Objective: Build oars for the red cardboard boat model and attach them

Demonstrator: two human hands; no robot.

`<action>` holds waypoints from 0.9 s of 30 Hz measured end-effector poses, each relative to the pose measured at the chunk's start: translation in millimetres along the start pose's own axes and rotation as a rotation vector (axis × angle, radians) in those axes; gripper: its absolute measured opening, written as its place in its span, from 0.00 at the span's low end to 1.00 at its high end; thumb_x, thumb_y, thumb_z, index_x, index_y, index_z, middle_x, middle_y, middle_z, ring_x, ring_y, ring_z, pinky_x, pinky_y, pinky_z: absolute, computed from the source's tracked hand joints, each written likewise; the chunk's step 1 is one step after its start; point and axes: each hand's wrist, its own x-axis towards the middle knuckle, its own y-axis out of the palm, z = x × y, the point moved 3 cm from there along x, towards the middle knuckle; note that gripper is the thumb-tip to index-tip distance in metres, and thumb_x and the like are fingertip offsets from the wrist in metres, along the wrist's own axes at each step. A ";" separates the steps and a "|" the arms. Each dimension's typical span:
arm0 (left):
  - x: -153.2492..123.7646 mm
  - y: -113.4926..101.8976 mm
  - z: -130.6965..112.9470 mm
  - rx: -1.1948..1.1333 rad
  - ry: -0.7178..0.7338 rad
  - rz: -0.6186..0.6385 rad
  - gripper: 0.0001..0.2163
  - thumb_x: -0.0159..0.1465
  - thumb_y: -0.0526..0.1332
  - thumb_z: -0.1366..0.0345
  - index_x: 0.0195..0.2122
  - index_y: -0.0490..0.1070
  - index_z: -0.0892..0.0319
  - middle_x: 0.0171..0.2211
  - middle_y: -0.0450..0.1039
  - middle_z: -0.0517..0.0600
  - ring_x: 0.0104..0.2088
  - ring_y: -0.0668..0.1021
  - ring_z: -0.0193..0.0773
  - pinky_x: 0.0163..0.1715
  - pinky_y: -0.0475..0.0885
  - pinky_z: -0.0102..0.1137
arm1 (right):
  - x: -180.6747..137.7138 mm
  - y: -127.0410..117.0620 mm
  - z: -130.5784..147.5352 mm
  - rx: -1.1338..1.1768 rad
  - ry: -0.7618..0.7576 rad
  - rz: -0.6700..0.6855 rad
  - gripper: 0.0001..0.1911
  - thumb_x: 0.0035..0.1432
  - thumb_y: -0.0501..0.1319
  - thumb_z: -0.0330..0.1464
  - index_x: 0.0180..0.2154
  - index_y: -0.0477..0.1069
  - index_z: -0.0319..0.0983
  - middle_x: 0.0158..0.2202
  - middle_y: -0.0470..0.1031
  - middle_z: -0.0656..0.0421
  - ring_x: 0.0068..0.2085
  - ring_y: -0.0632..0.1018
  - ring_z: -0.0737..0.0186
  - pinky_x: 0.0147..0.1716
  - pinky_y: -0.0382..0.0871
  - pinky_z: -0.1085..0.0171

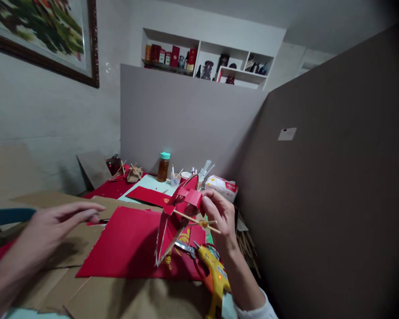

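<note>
My right hand (220, 215) is closed on a red paper boat model (181, 204), which it holds tilted above the worktop. Thin wooden sticks (189, 217), bound with a rubber band, jut out from the model towards my wrist. Beneath it lies a red card sheet (126, 243) with gold print. My left hand (64, 223) is at the left over the cardboard, thumb and fingers pressed together. A small dark thing and a red scrap show near its fingertips; whether it grips them I cannot make out. Below my right hand lie a yellow glue gun (216, 274) and scissors (188, 249).
Brown cardboard (119, 297) covers the near table. Behind stand a bottle with a teal lid (163, 167), a cup of sticks (175, 179) and a tissue pack (222, 187). Grey partitions (186, 119) close off the back and right side.
</note>
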 end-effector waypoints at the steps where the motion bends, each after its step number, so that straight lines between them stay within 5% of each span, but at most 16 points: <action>1: 1.9 13.8 -3.6 -0.056 0.001 0.082 0.02 0.59 0.70 0.62 0.32 0.83 0.51 0.28 0.82 0.42 0.35 0.79 0.39 0.41 0.67 0.25 | -1.0 2.1 -0.1 0.016 0.012 0.035 0.14 0.65 0.61 0.42 0.30 0.72 0.41 0.25 0.66 0.63 0.26 0.64 0.65 0.27 0.58 0.64; 6: 11.6 67.7 -27.5 -0.224 0.051 0.309 0.12 0.62 0.65 0.54 0.26 0.79 0.54 0.22 0.74 0.45 0.27 0.73 0.39 0.33 0.66 0.29 | -3.8 3.4 -8.6 0.101 0.124 0.118 0.14 0.63 0.64 0.42 0.29 0.73 0.41 0.25 0.67 0.62 0.26 0.64 0.64 0.27 0.56 0.64; 14: -3.4 123.6 -26.0 -0.598 -0.185 0.648 0.22 0.60 0.67 0.46 0.22 0.65 0.57 0.16 0.55 0.39 0.18 0.56 0.29 0.19 0.54 0.26 | -0.5 4.5 -17.4 0.230 0.334 0.051 0.15 0.53 0.65 0.45 0.23 0.69 0.43 0.22 0.60 0.63 0.23 0.58 0.64 0.24 0.51 0.63; 21: -24.2 139.6 -8.1 -0.731 -0.212 0.710 0.16 0.63 0.68 0.50 0.31 0.71 0.57 0.20 0.58 0.40 0.21 0.59 0.30 0.22 0.56 0.26 | 1.8 3.9 -24.2 0.254 0.423 0.042 0.17 0.48 0.66 0.47 0.20 0.68 0.42 0.20 0.59 0.63 0.22 0.58 0.65 0.22 0.50 0.64; 27: -24.4 125.6 -17.9 -0.660 -0.127 0.727 0.11 0.64 0.68 0.53 0.32 0.78 0.55 0.26 0.68 0.45 0.26 0.65 0.33 0.27 0.61 0.27 | 2.0 -1.1 -33.0 0.245 0.425 0.011 0.18 0.46 0.67 0.49 0.21 0.68 0.43 0.21 0.60 0.63 0.23 0.60 0.63 0.23 0.56 0.62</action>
